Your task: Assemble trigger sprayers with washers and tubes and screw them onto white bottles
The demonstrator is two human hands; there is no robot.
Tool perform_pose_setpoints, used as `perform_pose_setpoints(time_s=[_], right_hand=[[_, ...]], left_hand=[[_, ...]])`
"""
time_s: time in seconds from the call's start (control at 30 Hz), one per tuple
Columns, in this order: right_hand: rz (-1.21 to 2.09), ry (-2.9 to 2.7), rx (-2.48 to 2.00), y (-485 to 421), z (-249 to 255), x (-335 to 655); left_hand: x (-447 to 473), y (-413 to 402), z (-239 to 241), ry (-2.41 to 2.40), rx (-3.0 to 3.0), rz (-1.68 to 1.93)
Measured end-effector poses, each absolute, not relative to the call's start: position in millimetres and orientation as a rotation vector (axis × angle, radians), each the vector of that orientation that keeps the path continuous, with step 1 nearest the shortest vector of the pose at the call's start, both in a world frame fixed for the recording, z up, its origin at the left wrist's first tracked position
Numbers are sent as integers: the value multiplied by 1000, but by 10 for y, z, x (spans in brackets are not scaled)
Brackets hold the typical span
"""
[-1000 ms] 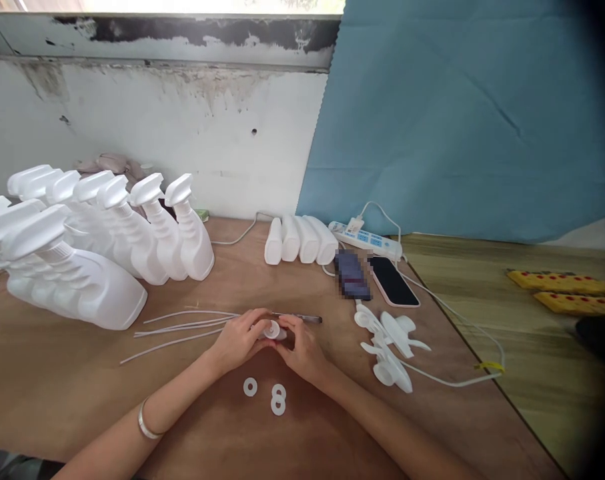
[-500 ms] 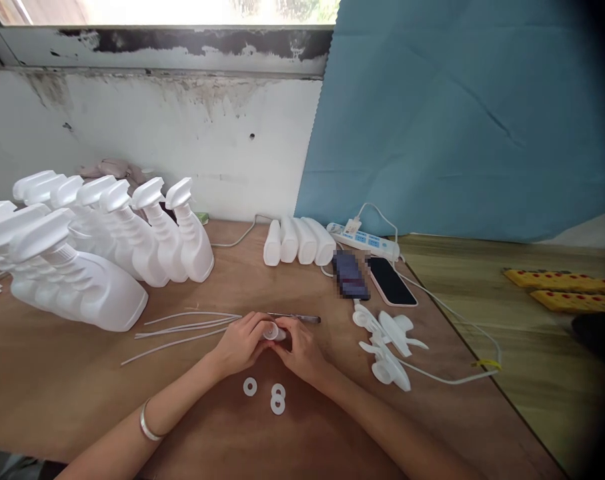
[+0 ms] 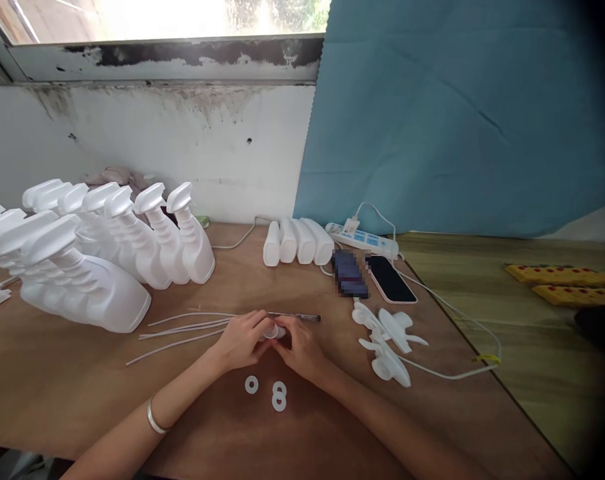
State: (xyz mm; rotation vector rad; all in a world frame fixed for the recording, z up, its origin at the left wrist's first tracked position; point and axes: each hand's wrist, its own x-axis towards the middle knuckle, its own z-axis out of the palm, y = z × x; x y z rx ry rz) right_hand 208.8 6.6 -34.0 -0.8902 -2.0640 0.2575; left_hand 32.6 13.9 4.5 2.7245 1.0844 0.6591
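Observation:
Held between both hands is a small white spray head [image 3: 271, 331], its round opening facing up; most of it is hidden by fingers. My left hand [image 3: 242, 341] grips it from the left, thumb and fingers closed round it. From the right, my right hand [image 3: 301, 347] pinches the same part. White flat ring washers [image 3: 251, 385] lie on the table just below my hands, two of them overlapping. Several thin white tubes [image 3: 187, 328] extend left from under my left hand. Behind the fingers lies a slim dark pen-like tool [image 3: 302, 317].
White spray bottles [image 3: 197, 253] stand in rows at the left. Several loose white spray heads [image 3: 385, 353] lie at the right. Farther back are white plastic bottle-like pieces [image 3: 307, 241], a dark phone [image 3: 349, 275], a pink-edged phone [image 3: 392, 280] and a power strip [image 3: 377, 244] with cables.
The view has shifted slightly. Both hands stay together round the spray head, whose opening now looks more covered by the fingers. The washers, tubes and bottles lie as before.

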Motion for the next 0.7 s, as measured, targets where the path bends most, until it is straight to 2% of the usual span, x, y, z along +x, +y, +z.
perform_pose_setpoints(time_s=[0.3, 0.7], right_hand=[[199, -2216, -858, 4, -189, 2099], [143, -2276, -760, 20, -246, 2098]], left_hand=[[141, 179, -24, 871, 2628, 767], [95, 99, -104, 760, 2650, 881]])
